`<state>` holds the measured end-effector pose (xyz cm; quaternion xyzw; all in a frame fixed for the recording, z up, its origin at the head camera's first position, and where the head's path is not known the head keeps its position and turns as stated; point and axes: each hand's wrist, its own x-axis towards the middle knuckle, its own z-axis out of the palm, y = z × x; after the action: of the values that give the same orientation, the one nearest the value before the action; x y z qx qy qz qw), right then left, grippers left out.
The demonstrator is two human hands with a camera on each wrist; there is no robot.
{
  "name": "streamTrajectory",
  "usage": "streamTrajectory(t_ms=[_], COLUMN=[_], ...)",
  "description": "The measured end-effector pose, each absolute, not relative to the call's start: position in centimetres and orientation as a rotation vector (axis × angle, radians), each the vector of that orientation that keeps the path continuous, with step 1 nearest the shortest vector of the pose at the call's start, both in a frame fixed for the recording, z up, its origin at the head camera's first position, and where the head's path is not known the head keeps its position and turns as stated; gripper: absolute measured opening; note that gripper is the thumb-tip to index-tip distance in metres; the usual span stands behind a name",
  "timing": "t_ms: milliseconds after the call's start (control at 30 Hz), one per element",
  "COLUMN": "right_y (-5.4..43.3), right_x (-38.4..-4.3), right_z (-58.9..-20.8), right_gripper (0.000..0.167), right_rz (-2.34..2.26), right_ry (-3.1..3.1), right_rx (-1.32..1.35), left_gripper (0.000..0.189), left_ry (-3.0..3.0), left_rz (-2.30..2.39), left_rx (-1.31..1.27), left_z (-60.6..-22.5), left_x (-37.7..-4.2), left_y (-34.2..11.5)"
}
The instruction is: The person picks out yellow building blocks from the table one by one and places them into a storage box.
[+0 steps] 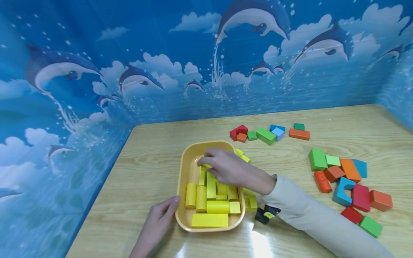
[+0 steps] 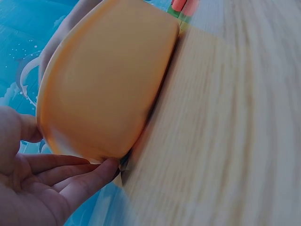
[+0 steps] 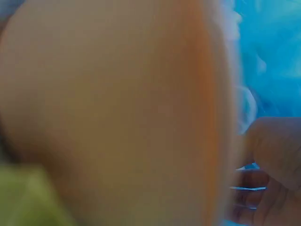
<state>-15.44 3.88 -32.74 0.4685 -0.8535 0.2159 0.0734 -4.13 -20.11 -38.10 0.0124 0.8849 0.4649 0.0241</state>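
1. Tray (image 1: 188, 161), yellow-orange and oblong, sits on the wooden worktop (image 1: 322, 118) near its left front part; we see it packed with yellow blocks (image 1: 209, 200): cylinders, bars and a flat slab along the near wall.
2. We find the right hand (image 1: 226, 166) over the far half of the tray, fingers curled down onto a small yellow block (image 1: 205, 167) at the inner far wall; it appears to pinch that block, though the fingertips are partly hidden.
3. We see the left hand (image 1: 159, 218) at the tray's near left corner, thumb at the rim and fingers relaxed against the outer wall; the left wrist view shows those fingers (image 2: 70, 181) lying loosely under the tray's underside (image 2: 103, 80), steadying rather than clutching.
4. The right wrist view is blurred; we make out only the tray's orange wall (image 3: 117, 108).
5. Just right of the tray lie a few more yellow blocks (image 1: 250, 202), partly hidden by the beige sleeve (image 1: 309, 215).
6. Farther out we note a far cluster of red, green, blue and orange blocks (image 1: 267, 134), and a second mixed cluster (image 1: 345, 182) well to the right.
7. A blue dolphin-print backdrop (image 1: 129, 71) surrounds the worktop.
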Motion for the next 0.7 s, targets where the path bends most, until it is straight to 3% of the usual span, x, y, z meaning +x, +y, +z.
streamTrajectory(t_ms=[300,700], right_y=[-0.7,-1.2], right_x=[-16.0,-15.9], right_z=[-34.1,-36.4], right_gripper=[0.026,0.012], right_rz=[0.575,0.410], right_ry=[-2.757,-2.697], right_rx=[1.385,1.403], left_gripper=[0.040,0.042], left_ry=[2.765,2.755], left_rz=[1.431,1.429], left_rx=[0.056,0.018], left_z=[-38.0,-38.2], left_x=[-4.4,-4.2], left_y=[-20.1,-20.1])
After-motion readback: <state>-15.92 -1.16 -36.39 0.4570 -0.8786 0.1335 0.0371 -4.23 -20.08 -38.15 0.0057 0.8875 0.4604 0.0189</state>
